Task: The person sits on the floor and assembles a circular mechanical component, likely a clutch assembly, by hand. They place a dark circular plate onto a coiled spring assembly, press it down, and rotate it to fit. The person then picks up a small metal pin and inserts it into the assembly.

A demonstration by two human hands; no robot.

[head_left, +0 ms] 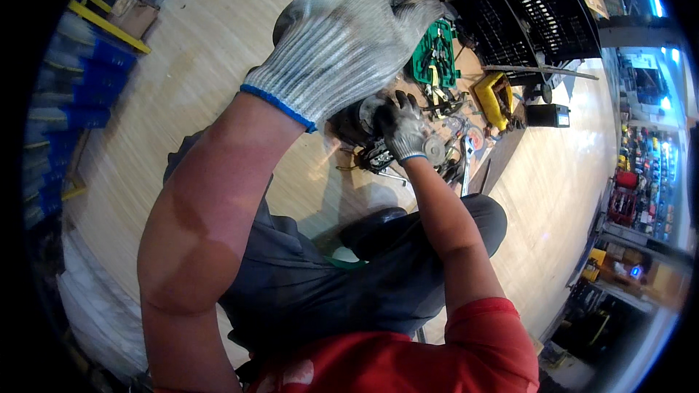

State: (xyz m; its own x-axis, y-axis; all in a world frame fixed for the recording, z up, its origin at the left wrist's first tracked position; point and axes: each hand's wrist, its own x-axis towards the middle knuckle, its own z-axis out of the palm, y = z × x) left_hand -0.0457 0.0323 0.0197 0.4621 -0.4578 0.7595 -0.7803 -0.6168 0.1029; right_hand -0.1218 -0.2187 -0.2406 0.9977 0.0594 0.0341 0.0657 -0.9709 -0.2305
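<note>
My left hand (353,33), in a pale knit work glove with a blue cuff, is raised close in front of me. Its fingers curl inward, and whatever they may hold is hidden. Lower and farther right, my right hand (404,129) wears a similar glove, dark and dirty over the fingers. Those fingers look spread apart beside a dark round machine part (358,118); whether they touch it I cannot tell. A round grey metal piece (435,150) lies beside the right wrist, and a wrench (467,164) is just past it.
A green tool case (435,54) lies open beyond my right hand. Near it are a cut-open yellow container (494,100), black plastic crates (520,18) and a small black box (548,116). Blue bins (91,94) line the left side. My bent legs (320,269) are close below.
</note>
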